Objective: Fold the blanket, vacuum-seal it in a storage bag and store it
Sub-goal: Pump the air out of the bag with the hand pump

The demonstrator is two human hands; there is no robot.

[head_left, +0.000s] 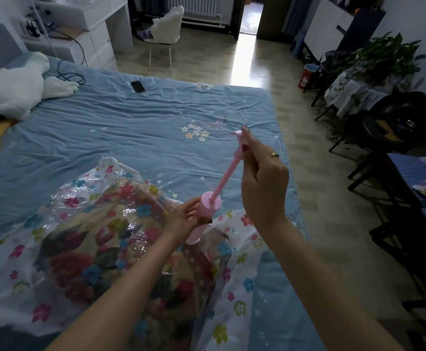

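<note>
Currently at air-extraction stage. Blanket (98,252) folded, already inside storage bag (16,274), bag lying on bed (130,127) near its foot. Hand pump (201,219) stands on bag, presumably over valve; valve itself hidden. Left hand (184,216) grips pump barrel. Right hand (262,181) grips plunger handle, rod drawn well out. Bag film loose, crinkled, puffy: judged not yet fully evacuated. Remaining: finish pumping, remove pump, store bag. Blanket floral, bulky under clear flower-printed film.
</note>
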